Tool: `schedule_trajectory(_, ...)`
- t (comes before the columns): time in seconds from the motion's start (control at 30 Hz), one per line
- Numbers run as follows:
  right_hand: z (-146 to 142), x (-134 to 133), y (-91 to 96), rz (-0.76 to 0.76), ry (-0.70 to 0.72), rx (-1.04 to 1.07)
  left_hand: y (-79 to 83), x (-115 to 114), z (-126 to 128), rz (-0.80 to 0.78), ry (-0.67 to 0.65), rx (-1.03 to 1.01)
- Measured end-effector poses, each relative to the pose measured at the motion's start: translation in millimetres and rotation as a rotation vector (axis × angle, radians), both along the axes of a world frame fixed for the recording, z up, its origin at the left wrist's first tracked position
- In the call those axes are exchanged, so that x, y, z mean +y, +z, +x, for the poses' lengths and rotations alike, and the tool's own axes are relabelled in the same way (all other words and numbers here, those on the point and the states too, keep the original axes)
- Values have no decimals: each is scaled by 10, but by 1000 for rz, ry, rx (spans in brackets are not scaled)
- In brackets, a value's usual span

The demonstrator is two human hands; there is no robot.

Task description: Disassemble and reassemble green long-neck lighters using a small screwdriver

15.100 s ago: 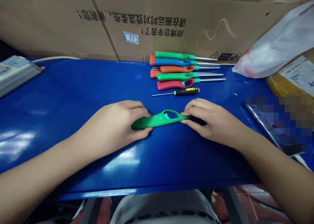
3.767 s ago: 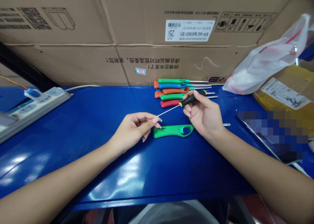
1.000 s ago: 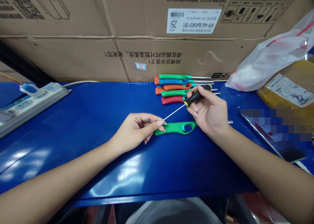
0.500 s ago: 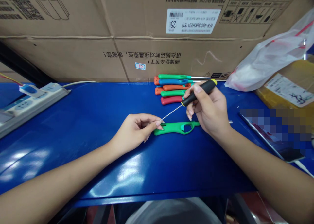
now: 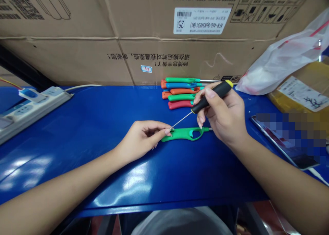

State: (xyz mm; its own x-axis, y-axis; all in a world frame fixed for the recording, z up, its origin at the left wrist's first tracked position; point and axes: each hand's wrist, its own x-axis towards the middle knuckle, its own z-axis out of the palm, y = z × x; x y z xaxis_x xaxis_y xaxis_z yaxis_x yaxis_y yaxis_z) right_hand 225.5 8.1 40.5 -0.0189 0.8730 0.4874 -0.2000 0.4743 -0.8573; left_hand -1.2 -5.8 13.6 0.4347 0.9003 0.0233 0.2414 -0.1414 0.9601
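A green long-nosed gas lighter [image 5: 180,134] lies on the blue table, its handle end to the left. My left hand [image 5: 144,135] is closed on that end, thumb and fingertips pinched beside the slot in the handle. Held at a slant in my right hand [image 5: 224,115] is a screwdriver [image 5: 212,97] with a black and yellow grip. Its thin shaft runs down left to my left fingertips, which cover the tip. The lighter's metal nozzle passes behind my right hand, mostly hidden.
Several coloured lighters [image 5: 180,105] lie stacked side by side behind my right hand, against a large cardboard box [image 5: 84,60]. A power strip [image 5: 33,108] sits at left. To the right are a phone [image 5: 277,139] with a cable, a plastic bag [image 5: 272,67] and a taped parcel [image 5: 293,80].
My right hand and the screwdriver have shifted slightly to the right. The left fingertips have slid a little to the right with the screwdriver's tip. The lighter has stayed in place.
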Motion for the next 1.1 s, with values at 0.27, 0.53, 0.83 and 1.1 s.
schedule_trajectory(0.27, 0, -40, 48, 14, 22, -2, 10, 30, -4, 258, -69, 78)
schedule_trajectory(0.53, 1, -67, 93, 30, -31, -71, 135, -23, -70, 508, -83, 414)
schedule_trajectory(0.83, -79, -162, 132, 85, -112, -196, -29, -54, -24, 519, -165, 464)
schedule_trajectory(1.1, -153, -280, 176, 199, -98, -354, -94, -132, 83, 534, -129, 418)
